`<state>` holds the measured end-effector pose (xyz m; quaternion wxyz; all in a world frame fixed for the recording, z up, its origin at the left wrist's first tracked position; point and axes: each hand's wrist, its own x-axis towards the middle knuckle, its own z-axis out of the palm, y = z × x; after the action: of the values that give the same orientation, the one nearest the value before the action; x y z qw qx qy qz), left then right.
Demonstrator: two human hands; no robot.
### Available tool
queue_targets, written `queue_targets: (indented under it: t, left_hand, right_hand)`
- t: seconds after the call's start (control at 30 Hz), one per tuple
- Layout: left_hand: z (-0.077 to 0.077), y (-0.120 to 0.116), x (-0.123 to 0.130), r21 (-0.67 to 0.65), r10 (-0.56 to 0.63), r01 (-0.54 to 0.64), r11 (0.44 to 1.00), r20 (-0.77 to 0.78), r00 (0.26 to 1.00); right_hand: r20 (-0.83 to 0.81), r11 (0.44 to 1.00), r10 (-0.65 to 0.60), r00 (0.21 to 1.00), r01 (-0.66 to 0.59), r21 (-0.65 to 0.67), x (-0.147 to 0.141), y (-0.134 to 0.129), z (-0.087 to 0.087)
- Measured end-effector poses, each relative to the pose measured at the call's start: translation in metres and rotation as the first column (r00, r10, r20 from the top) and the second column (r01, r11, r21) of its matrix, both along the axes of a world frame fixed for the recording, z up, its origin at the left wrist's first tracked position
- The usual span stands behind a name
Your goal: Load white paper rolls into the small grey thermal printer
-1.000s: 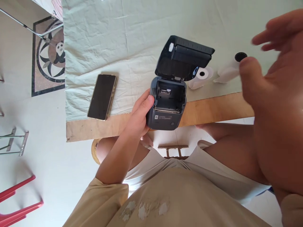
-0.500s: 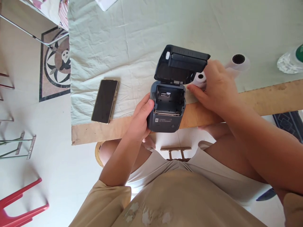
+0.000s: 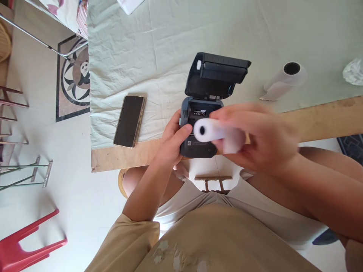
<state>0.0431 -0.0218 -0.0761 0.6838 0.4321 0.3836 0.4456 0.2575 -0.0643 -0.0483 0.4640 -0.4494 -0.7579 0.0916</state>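
Observation:
My left hand (image 3: pixel 176 138) grips a dark portable label printer (image 3: pixel 198 150) by its left side, at the table's front edge. The printer's lid (image 3: pixel 217 75) is swung up, and its paper bay shows a small white label inside. In my right hand (image 3: pixel 258 134), blurred by motion, is a small white paper roll (image 3: pixel 208 129) with a dark core hole. The roll is held in front of the printer bay and hides the bay's right part. I cannot tell whether it touches the printer.
A larger paper roll (image 3: pixel 289 77) with its end loose stands to the right on the pale green tablecloth (image 3: pixel 164 56). A phone (image 3: pixel 129 121) lies left of the printer. At the far right is a clear crumpled-looking container (image 3: pixel 353 71). A red stool (image 3: pixel 31 241) stands on the floor.
My right hand has picked up the small paper roll from behind the printer's right side and brought it left and nearer, over the bay. My left hand still holds the printer; its thumb has shifted inward.

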Motion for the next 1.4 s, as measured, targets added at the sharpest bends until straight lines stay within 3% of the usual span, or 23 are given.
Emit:
queue_targets:
  t: [0.1,0.17,0.3,0.37,0.5,0.63,0.77,0.83,0.9,0.97,1.03,1.1,1.23,1.4]
  left_hand:
    - [0.001,-0.001,0.0,-0.02,-0.006,0.006,1.0,-0.015,1.0]
    - [0.0,-0.002,-0.001,-0.029,-0.026,0.025,0.999,-0.001,1.0]
    - [-0.002,-0.004,-0.001,-0.044,-0.033,0.033,0.999,-0.007,0.999]
    - [-0.001,-0.004,0.0,-0.045,-0.028,0.027,0.999,-0.007,1.0]
    - [-0.004,-0.005,0.001,0.002,-0.032,0.032,0.999,0.016,0.999]
    - [-0.007,-0.005,-0.002,0.047,-0.055,0.053,0.997,0.032,0.998]
    - [-0.006,-0.004,-0.005,0.03,-0.078,0.079,0.996,-0.01,0.997]
    - [-0.005,-0.004,-0.007,0.036,-0.077,0.078,0.996,-0.032,0.997]
    - [-0.006,-0.003,-0.007,0.038,-0.075,0.077,0.996,-0.052,0.996]
    - [-0.005,-0.003,-0.005,0.042,-0.064,0.067,0.997,-0.064,0.996]
    - [-0.003,-0.004,-0.002,0.05,-0.042,0.045,0.998,-0.075,0.996]
    - [0.0,-0.006,0.001,0.054,-0.017,0.022,0.998,-0.093,0.996]
    - [0.002,-0.007,0.001,0.045,-0.01,0.014,0.999,-0.093,0.996]
    - [-0.012,0.002,-0.012,0.02,-0.115,0.118,0.993,-0.086,0.99]
  right_hand:
    - [0.046,0.987,-0.08,0.996,0.073,0.142,-0.012,0.007,-0.001]
    - [0.073,0.99,-0.125,0.989,0.119,0.079,-0.012,0.014,-0.002]
    - [0.135,0.986,-0.069,0.988,0.088,-0.14,-0.007,0.022,-0.009]
    - [0.177,0.991,-0.092,0.98,0.107,-0.078,-0.006,0.023,-0.013]
    - [0.185,0.961,-0.245,0.952,0.213,0.178,-0.011,0.019,-0.016]
    - [0.161,0.953,-0.135,0.978,0.084,0.291,-0.021,0.008,-0.018]
    - [0.12,0.964,0.03,0.992,-0.061,0.258,-0.015,0.003,-0.014]
    - [-0.003,0.971,0.003,1.0,-0.002,0.24,-0.004,0.006,-0.006]
    - [-0.11,0.987,-0.087,0.99,0.101,0.124,0.008,0.01,0.004]
    - [-0.192,0.989,-0.131,0.973,0.115,-0.089,0.016,0.013,0.01]
    - [-0.302,0.976,-0.083,0.95,0.017,-0.216,0.021,0.017,0.009]
    - [-0.367,0.975,-0.003,0.93,-0.078,-0.207,0.022,0.02,0.004]
    - [-0.17,0.983,0.115,0.979,-0.136,-0.122,0.022,0.024,-0.012]
    - [-0.104,0.954,0.176,0.979,-0.195,-0.229,0.022,0.02,-0.026]
